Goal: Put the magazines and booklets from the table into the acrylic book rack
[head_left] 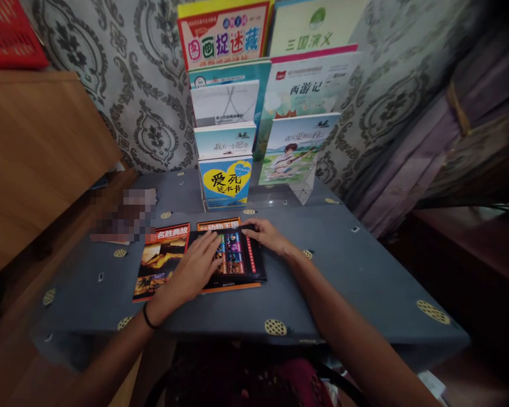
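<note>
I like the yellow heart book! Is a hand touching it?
No, the blue book with the yellow heart stands untouched in the rack; the left hand and right hand rest on the dark flat book.

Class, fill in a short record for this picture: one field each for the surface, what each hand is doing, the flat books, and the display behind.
surface: grey cloth-covered table
left hand: flat on the dark book, no closed grip
right hand: fingers on the dark book's top edge, no closed grip
flat books: dark book lies on an orange-edged book; landscape-cover book lies beside it
display: tiered rack of upright books against patterned wallpaper
</note>
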A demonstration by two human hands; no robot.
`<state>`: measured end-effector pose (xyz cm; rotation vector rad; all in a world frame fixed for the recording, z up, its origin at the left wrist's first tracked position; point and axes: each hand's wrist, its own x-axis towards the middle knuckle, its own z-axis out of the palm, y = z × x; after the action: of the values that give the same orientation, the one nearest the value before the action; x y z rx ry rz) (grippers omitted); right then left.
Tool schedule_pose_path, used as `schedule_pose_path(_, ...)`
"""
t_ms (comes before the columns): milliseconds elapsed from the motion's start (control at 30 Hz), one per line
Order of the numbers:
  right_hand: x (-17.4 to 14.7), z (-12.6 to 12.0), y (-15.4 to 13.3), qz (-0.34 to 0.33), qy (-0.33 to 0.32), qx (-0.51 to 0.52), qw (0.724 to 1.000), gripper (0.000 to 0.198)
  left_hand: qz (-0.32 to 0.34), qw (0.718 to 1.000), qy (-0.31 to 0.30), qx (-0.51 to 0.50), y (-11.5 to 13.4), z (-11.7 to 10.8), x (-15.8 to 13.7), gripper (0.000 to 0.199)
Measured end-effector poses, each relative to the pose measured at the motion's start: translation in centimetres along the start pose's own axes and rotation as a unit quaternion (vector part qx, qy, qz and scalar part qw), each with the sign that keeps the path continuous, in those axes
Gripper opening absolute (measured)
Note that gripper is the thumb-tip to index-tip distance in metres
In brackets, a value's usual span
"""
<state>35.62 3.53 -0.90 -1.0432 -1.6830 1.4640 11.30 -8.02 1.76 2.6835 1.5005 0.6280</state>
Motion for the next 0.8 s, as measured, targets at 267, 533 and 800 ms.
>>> schedule_pose_path(267, 0.0, -0.4, 0.3, -0.044, 0.026, -0.155, 0.987, 0.029, -0.007, 0.994, -0.091, 0.067, 1.3, 2.2, 1.2, 0.059)
schedule_pose_path(533, -1.1, 1.2, -1.5, -0.203, 0.117, -0.350, 0.907, 0.023, -0.018, 0.994, -0.092, 0.061, 1.8, 1.9, 1.2, 0.059)
schedule_pose_path(800, -1.6, 4.8, -1.0, -0.274, -0.027, -0.383, 0.882, 0.026, -0.035, 0.996, -0.056, 0.065, 0.5, 1.9, 0.1, 0.053)
